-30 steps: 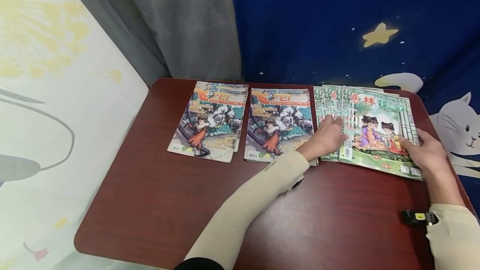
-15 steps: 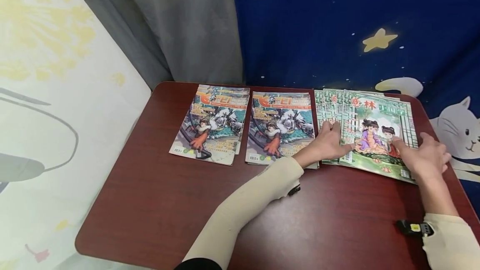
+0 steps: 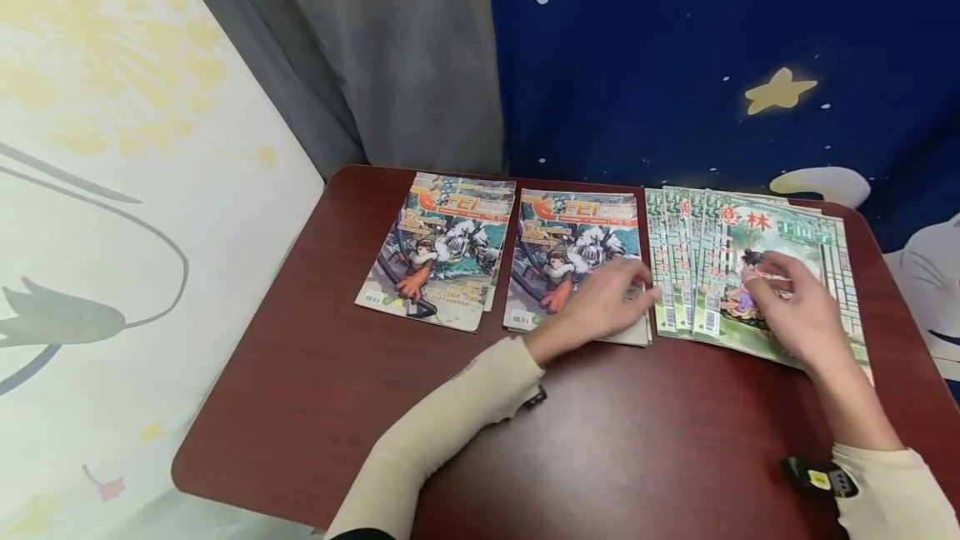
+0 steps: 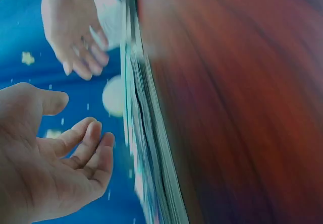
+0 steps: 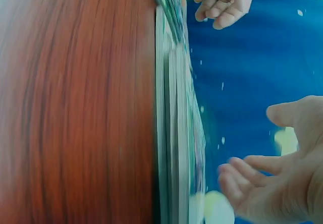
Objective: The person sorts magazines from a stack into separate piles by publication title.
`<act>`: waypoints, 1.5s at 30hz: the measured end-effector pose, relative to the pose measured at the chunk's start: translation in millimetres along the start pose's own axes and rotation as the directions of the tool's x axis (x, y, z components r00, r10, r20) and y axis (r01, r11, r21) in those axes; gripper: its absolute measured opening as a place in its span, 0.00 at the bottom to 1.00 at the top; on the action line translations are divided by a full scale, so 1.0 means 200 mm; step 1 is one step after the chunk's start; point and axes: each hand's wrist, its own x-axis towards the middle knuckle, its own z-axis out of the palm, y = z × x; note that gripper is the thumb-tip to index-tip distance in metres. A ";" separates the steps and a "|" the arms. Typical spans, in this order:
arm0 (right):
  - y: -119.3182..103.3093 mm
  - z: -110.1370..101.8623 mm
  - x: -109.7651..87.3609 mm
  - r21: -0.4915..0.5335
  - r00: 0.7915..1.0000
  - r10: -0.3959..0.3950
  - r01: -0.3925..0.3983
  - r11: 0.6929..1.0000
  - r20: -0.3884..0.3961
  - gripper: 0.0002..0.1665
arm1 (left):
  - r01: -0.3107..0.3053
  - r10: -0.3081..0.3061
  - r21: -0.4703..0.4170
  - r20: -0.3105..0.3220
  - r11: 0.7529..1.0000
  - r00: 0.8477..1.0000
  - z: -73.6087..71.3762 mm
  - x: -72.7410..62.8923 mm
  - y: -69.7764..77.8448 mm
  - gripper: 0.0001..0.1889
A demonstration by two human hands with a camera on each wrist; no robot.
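Green-covered magazines (image 3: 832, 248) lie fanned out in an overlapping pile on the right of the table, their left edges staggered. My right hand (image 3: 798, 311) hangs over the top cover, fingers loosely bent and holding nothing. Over the right part of the middle magazine pile (image 3: 547, 248) is my left hand (image 3: 611, 298), its thumb and fingers apart with nothing between them. Seen edge-on in the left wrist view, the magazine stack (image 4: 146, 123) sits beside my relaxed left hand (image 4: 65, 163). The right wrist view shows my right hand (image 5: 287, 173) raised off the magazine edges (image 5: 174, 133).
Another pile of magazines (image 3: 442, 248) with the same robot-and-character cover as the middle one lies to the left, slightly askew. All rest along the back of the dark red table (image 3: 315, 407). Behind it hang a grey curtain (image 3: 420, 57) and a blue starry cloth (image 3: 645, 65).
Both hands have come off the green magazines: the left has drawn away to the left over the middle pile, the right has shifted left over the top cover. The view has turned slightly.
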 end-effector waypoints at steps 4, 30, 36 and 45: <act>-0.08 0.06 0.03 -0.079 0.998 -0.023 0.028 0.996 0.058 0.50 | 0.063 -0.060 0.055 -0.047 0.997 0.997 -0.12 -0.03 -0.17 0.21; -0.42 0.45 0.22 0.097 0.970 -0.076 0.054 0.994 0.232 0.52 | 0.444 -0.455 -0.099 -0.155 0.890 0.877 -0.41 -0.11 -0.64 0.27; -0.48 0.52 0.22 0.081 0.973 -0.016 -0.003 0.997 0.231 0.58 | 0.420 -0.420 -0.034 -0.141 0.907 0.896 -0.43 -0.11 -0.64 0.24; -0.50 0.58 0.22 0.031 0.980 -0.014 0.007 0.999 0.198 0.62 | 0.432 -0.430 0.016 -0.065 0.902 0.901 -0.45 -0.08 -0.63 0.28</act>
